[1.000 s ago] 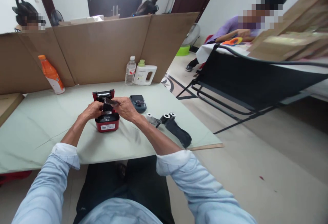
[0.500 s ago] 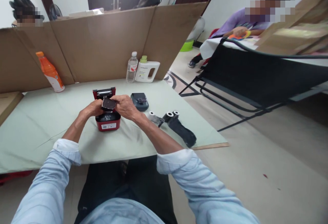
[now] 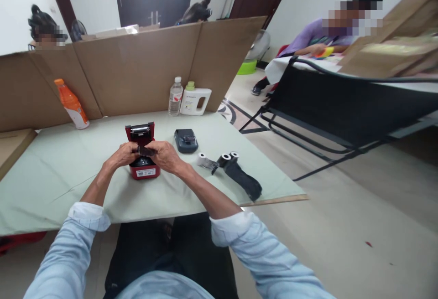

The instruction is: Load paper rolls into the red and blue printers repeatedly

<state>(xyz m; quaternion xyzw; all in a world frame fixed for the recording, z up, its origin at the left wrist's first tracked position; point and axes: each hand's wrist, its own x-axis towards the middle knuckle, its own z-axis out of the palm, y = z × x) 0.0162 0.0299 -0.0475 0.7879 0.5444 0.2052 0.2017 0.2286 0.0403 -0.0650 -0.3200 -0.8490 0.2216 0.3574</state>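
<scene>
Counter (image 3: 61,171) under a pale green cover carries the work, with a cardboard screen (image 3: 137,71) standing along its far edge. A red-and-black machine (image 3: 145,172) sits nearer the near edge than the screen, its lid raised on the side away from the person. By the far edge, toward the far right corner, a white jug (image 3: 195,100) stands just beside a clear bottle (image 3: 175,98). A black strip (image 3: 243,181) stretches toward the near right corner; a dark handheld device (image 3: 186,140) lies right of the machine. Smallest is the dark piece (image 3: 146,151), directly over the machine's open body, in front of the lid, its long axis roughly parallel to the near edge. The left hand (image 3: 126,154) has one end pinched, fingers nearly closed; the right hand (image 3: 165,155) grips the other likewise. Both are equally near, so the relation that counts is piece above body; whether they touch, I cannot tell. Half a second ago the piece showed a broad flat face close under the lid; now it shows narrower, lower and nearer the machine's labelled front.
</scene>
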